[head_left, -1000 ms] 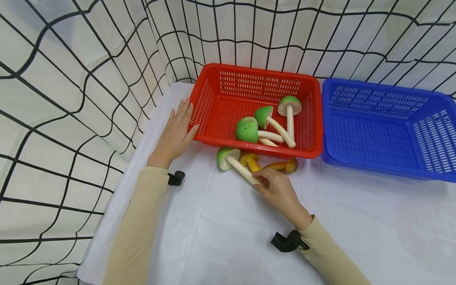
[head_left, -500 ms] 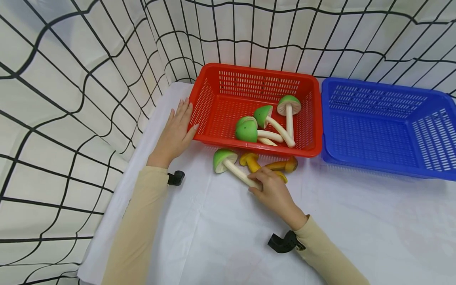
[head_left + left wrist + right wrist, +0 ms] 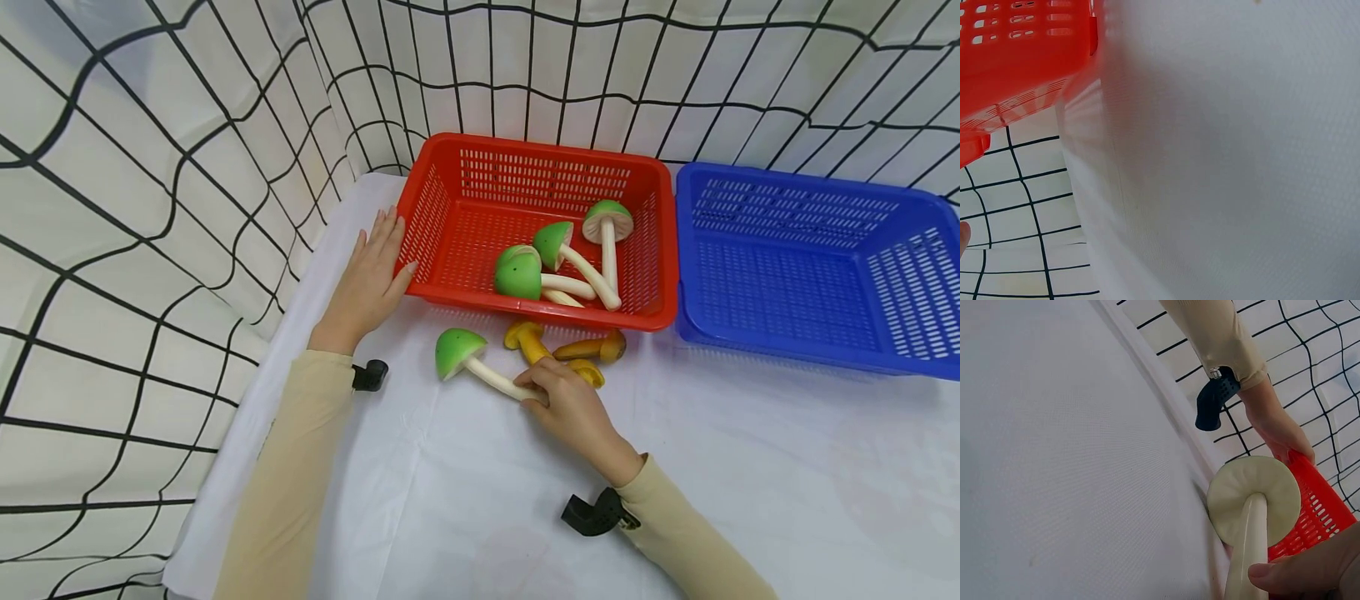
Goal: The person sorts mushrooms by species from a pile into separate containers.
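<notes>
My right hand (image 3: 576, 412) pinches the lower end of the white stem of a green-capped toy mushroom (image 3: 459, 353), whose cap points left in the head view. In the right wrist view the pale underside of that mushroom's cap (image 3: 1254, 487) faces the camera, with the thumb (image 3: 1300, 569) on its stem. My left hand (image 3: 363, 283) rests with straight fingers against the left end of the red basket (image 3: 540, 313). Inside that basket several green-capped mushrooms (image 3: 519, 273) lie toward the front and right. Yellow mushrooms (image 3: 527, 340) and a brown one (image 3: 592, 347) lie just beyond my right hand.
A blue basket (image 3: 795, 354) stands right of the red one, side by side. Black netting (image 3: 562, 92) over white sheeting runs behind the baskets and along the left. White cloth (image 3: 465, 500) covers the table.
The held mushroom has swung away from the red basket, its cap moving left and toward me. My right hand has shifted slightly left, uncovering more of the yellow mushrooms. The left hand stays put.
</notes>
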Motion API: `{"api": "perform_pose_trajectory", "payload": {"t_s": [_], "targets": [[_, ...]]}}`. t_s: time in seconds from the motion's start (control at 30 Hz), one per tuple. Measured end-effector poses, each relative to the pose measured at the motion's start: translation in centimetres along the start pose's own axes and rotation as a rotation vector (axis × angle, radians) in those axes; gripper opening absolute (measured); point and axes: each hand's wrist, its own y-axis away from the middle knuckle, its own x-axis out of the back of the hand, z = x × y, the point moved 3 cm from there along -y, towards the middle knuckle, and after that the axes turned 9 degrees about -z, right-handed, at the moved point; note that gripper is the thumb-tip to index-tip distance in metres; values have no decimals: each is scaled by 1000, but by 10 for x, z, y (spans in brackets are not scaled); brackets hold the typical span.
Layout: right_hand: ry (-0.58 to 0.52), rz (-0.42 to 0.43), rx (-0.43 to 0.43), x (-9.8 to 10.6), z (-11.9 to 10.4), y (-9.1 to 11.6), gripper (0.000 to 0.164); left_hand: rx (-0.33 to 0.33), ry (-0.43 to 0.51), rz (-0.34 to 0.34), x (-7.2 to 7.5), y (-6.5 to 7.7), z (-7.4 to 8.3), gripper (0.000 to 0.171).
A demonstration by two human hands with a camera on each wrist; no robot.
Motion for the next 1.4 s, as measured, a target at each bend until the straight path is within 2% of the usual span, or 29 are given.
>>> {"api": "perform_pose_trajectory", "payload": {"t_s": [0.27, 0.53, 0.8, 1.0, 1.4], "targets": [[11, -27, -20, -1, 2, 0, 23, -3, 5, 8, 0, 0, 1, 63], [55, -97, -50, -4, 2, 0, 21, -1, 12, 7, -1, 1, 0, 61], [98, -127, -8, -5, 2, 1, 22, 0, 17, 7, -1, 1, -1, 61], [74, -93, 46, -4, 2, 2, 21, -4, 12, 4, 0, 1, 0, 62], [-63, -37, 69, 5, 2, 2, 22, -8, 14, 1, 0, 0, 0, 63]]}}
